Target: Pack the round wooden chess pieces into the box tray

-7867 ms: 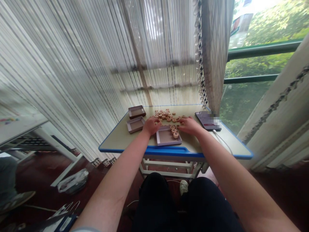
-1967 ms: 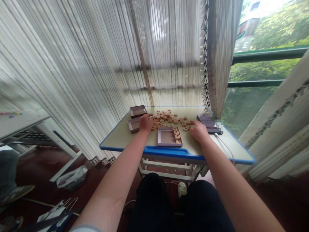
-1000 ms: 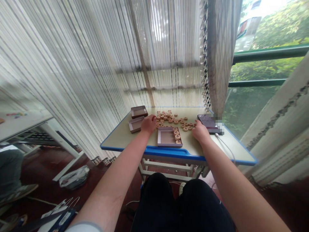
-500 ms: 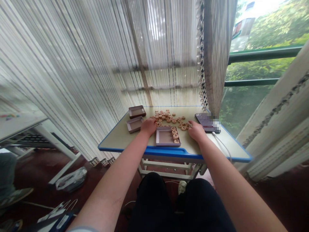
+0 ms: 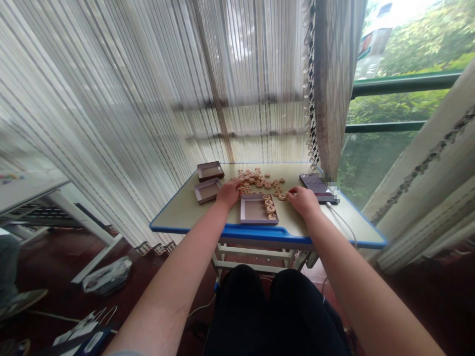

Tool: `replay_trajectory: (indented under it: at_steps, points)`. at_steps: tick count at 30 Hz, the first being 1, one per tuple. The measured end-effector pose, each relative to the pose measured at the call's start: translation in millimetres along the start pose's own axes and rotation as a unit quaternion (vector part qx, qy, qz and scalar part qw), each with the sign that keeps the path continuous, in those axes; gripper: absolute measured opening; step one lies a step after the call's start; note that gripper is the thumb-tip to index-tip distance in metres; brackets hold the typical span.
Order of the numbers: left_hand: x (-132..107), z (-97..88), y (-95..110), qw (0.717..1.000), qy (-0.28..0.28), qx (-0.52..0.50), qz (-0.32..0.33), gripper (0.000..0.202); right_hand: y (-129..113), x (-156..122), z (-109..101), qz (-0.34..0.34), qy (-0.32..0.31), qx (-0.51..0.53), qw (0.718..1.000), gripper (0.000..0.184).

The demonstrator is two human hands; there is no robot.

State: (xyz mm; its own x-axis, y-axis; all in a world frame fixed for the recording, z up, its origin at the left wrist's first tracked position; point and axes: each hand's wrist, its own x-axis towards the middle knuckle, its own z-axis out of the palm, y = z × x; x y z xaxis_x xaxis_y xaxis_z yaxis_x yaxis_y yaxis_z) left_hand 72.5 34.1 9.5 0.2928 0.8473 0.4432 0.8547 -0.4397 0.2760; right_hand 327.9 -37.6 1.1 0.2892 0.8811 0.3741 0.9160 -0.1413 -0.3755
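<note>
Round wooden xiangqi pieces (image 5: 258, 186) lie in a loose heap across the middle of the table. My left hand (image 5: 227, 194) is at the heap's left edge, its fingers curled in among the pieces; what they hold, if anything, is hidden. Right of the heap, my right hand (image 5: 303, 200) has its thumb and fingers pinched together at the edge of a marked xiangqi piece (image 5: 282, 197). Between my hands and nearer to me sits a shallow open box (image 5: 252, 222), with a column of several marked pieces (image 5: 270, 209) along its right side.
Two shallow box parts, a grey one (image 5: 199, 198) and a dark brown one (image 5: 211, 177), lie at the table's left. A phone (image 5: 314, 184) with a white cable (image 5: 343, 222) is at the right. The table (image 5: 181, 217) has a blue edge; curtains hang behind.
My right hand has shifted slightly left, and a piece beside its fingertips no longer shows. My left hand has barely moved. My knees have come closer together.
</note>
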Motion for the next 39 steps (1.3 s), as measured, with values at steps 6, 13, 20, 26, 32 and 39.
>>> replay_trajectory:
  at_steps: [6, 13, 20, 26, 32, 39]
  points:
    - [0, 0.9, -1, 1.000, 0.002, -0.007, 0.012, 0.032, -2, 2, -2, 0.019, -0.001, 0.004, 1.000, 0.029]
    - [0, -0.6, 0, 1.000, 0.010, -0.011, 0.006, 0.028, -2, 8, 0, 0.048, 0.021, 0.036, 0.998, 0.026]
    - [-1, -0.1, 2, 1.000, 0.009, -0.011, 0.007, 0.026, -16, -17, -12, -0.061, 0.000, 0.265, 0.962, 0.033]
    - [2, 5.2, -3, 0.999, 0.027, -0.014, 0.010, 0.025, -30, -30, -19, -0.036, -0.102, 0.472, 0.875, 0.029]
    - [1, 3.7, -2, 0.999, 0.029, -0.015, 0.018, 0.029, -28, -27, -25, 0.079, -0.066, 0.590, 0.801, 0.022]
    - [1, 2.4, -2, 1.000, 0.016, -0.009, 0.004, 0.029, -18, -24, -17, 0.067, -0.085, 0.517, 0.849, 0.033]
